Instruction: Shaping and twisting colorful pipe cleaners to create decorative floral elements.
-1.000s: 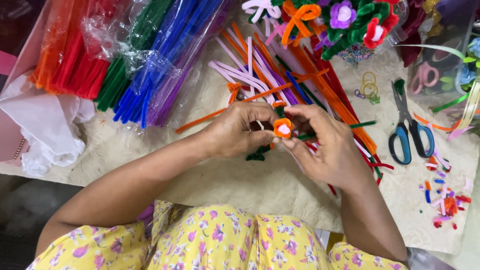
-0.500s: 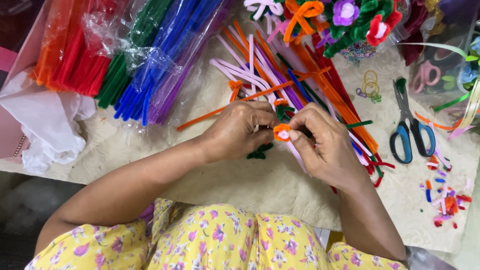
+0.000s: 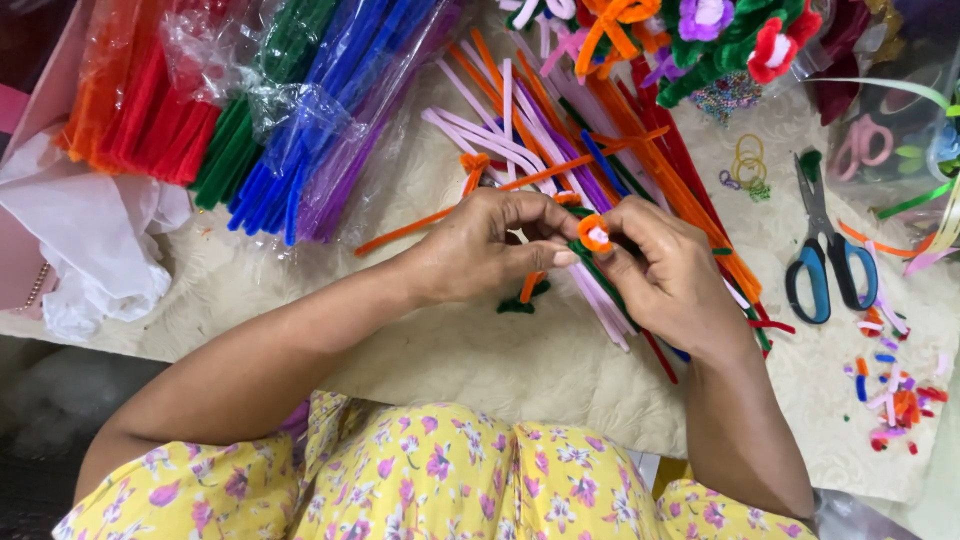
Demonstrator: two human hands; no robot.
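Both hands meet over a cream patterned cloth [image 3: 480, 370], working a small orange and white pipe-cleaner flower [image 3: 595, 233]. The right hand [image 3: 672, 280] pinches the flower between thumb and forefinger, the other fingers curled in beneath it. The left hand [image 3: 490, 245] comes in from the other side, its thumb and fingers pressed together at the flower's edge and on the dark green stem [image 3: 592, 268] that runs down from it. A short orange piece [image 3: 530, 287] sticks out below the left hand's fingers.

Under and behind the hands lies a loose spread of pipe cleaners [image 3: 560, 150] in pink, lilac, orange, red and green. Farther left, clear plastic bags hold bundled pipe cleaners: orange and red [image 3: 135, 100], green [image 3: 250, 110], blue [image 3: 310, 140] and purple [image 3: 365, 140]. A crumpled white plastic bag [image 3: 90, 240] sits at the left edge.

To the right of the hands, blue-handled scissors [image 3: 825, 260] lie on the cloth with their blades closed, near a few yellow rubber bands [image 3: 748, 160]. Small cut scraps [image 3: 890, 390] in mixed colours are scattered at the lower right. At the top, finished pipe-cleaner flowers [image 3: 720, 30] in purple, red, orange and green stand together. The person wears yellow floral clothing [image 3: 430, 480].
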